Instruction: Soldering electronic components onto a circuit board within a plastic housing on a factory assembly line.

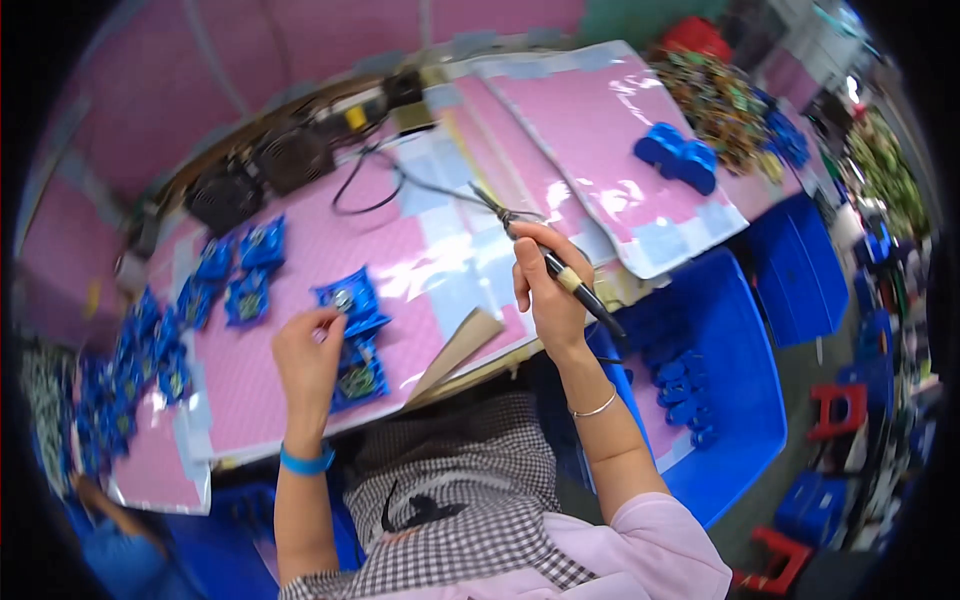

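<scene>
My right hand (552, 290) is closed around a black, pen-shaped corded tool (571, 280) with a cream band, held above the table's front edge. What lies at the tool's ends is too blurred to make out. My left hand (308, 362) pinches the near edge of a blue plastic housing (358, 297) with a small silvery round part in it. Just below, a second blue housing (359, 376) with greenish wiring lies by the table edge. A folded brown sheet (457, 352) lies between my hands.
More blue housings (247, 298) lie left, with a pile (125, 385) beyond. Dark boxy devices (292, 157) line the back. Blue pieces (678, 158) and tangled wires (712, 105) are far right. A blue bin (752, 400) stands right; a co-worker's arm (115, 508) shows lower left.
</scene>
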